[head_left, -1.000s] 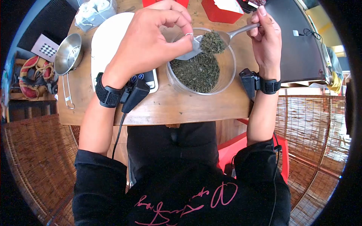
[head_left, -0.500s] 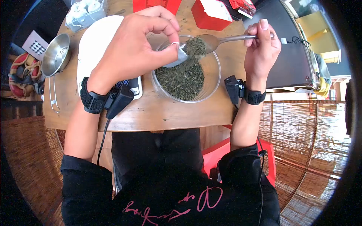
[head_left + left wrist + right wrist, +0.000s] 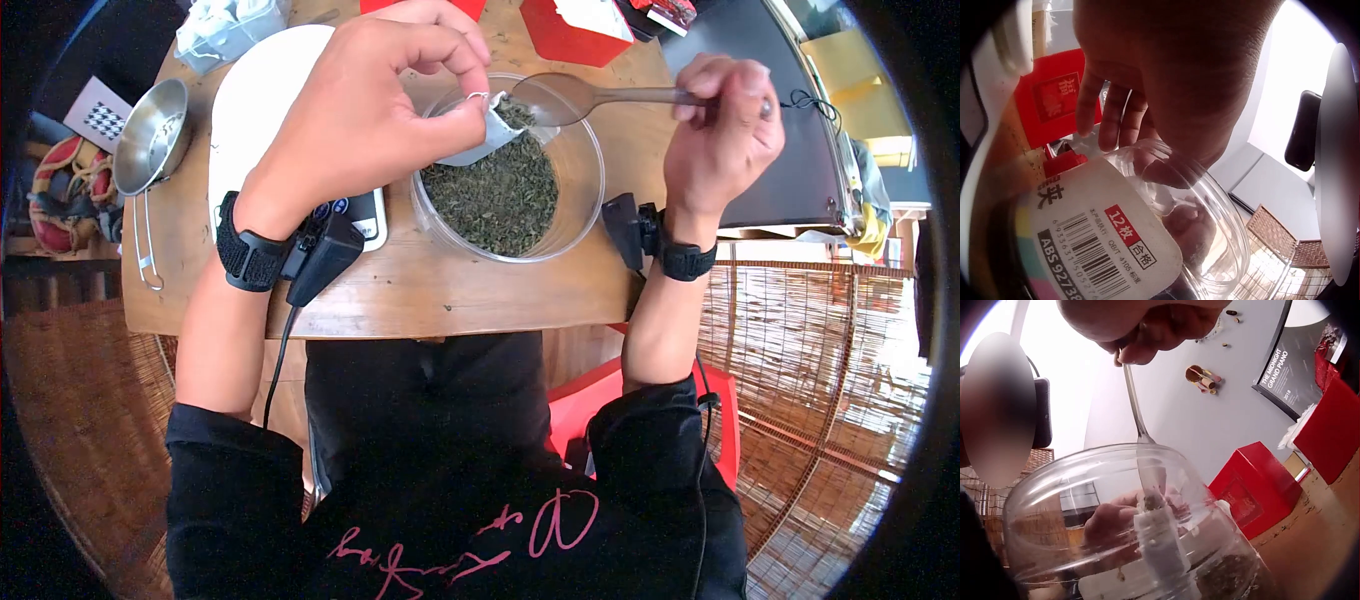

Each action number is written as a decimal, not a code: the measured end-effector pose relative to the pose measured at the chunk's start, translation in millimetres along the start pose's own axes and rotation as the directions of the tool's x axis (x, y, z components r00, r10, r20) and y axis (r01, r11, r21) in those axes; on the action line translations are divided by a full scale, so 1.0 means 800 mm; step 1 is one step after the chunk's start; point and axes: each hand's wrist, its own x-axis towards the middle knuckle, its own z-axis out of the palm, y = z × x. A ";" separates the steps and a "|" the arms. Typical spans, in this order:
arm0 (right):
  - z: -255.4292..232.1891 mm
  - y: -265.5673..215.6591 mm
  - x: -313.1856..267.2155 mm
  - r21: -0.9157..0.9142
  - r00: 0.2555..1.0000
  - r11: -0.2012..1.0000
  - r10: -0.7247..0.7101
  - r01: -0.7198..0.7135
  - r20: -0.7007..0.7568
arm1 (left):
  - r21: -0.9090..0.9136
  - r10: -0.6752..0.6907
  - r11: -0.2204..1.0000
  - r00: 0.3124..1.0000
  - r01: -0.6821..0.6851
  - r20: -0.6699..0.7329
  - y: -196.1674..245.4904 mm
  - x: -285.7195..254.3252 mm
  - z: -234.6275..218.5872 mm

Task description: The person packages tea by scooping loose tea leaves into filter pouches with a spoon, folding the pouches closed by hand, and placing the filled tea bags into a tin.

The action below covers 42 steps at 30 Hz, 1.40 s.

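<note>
My left hand point(image 3: 385, 110) pinches the edge of a small white tea bag point(image 3: 485, 147) between thumb and forefinger, above a clear plastic tub point(image 3: 601, 185). Dried green leaves point(image 3: 490, 210) cover the tub's bottom, and more leaves show in the bag's mouth. In my right hand point(image 3: 725, 140) is the handle of a metal spoon point(image 3: 640, 95), held from the right. Its bowl tips toward the bag's mouth and shows little leaf on it. Through the tub wall, the right wrist view shows the spoon point(image 3: 1141, 419) reaching down to the tea bag point(image 3: 1160, 540).
Left of the tub lies a white flat device point(image 3: 262, 110) with buttons, partly under my left forearm. A small steel pan point(image 3: 150, 140) stands farther left, and a clear box point(image 3: 232, 40) of white bags behind. At the back right is a red box point(image 3: 575, 35).
The spoon has tipped, and the heap of leaves has left its bowl, with leaves now in the bag's mouth. My right hand has turned over the handle. The left hand keeps its pinch.
</note>
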 end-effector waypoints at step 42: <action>0.030 -0.016 -0.020 -0.216 0.920 0.951 0.276 -0.221 0.278 | -0.168 -0.135 0.976 0.990 0.138 0.028 -0.013 -0.001 0.011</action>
